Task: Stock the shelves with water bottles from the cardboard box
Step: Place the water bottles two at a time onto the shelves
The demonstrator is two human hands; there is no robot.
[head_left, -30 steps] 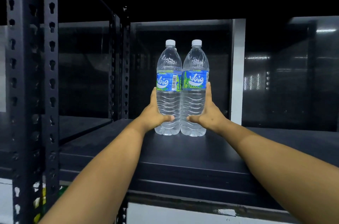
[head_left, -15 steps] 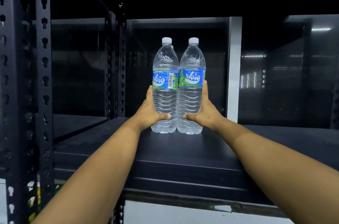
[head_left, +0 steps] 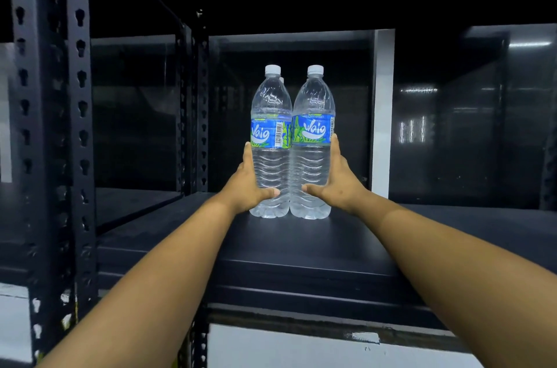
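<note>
**Two bottles on the shelf, most of the stocking still ahead**

Dark metal racking fills the view, with a perforated upright at the left and a white pillar behind the bay. On the black shelf stand two clear Vaio water bottles, upright and touching side by side, well back from the front edge. The left bottle is held low on its body by the left hand, thumb across the front and fingers round the outer side. The right bottle is held the same way by the right hand. Both grips are clasped on their bottles; neither has let go. A faint third cap seems to show behind the left bottle, but whether it is another bottle or a reflection cannot be told.

As a judgement, the task is at an early stage: this pair looks seated and needs only releasing. Around it the shelf shows no other stock. No cardboard box is in view, so how many bottles remain cannot be told.
</note>
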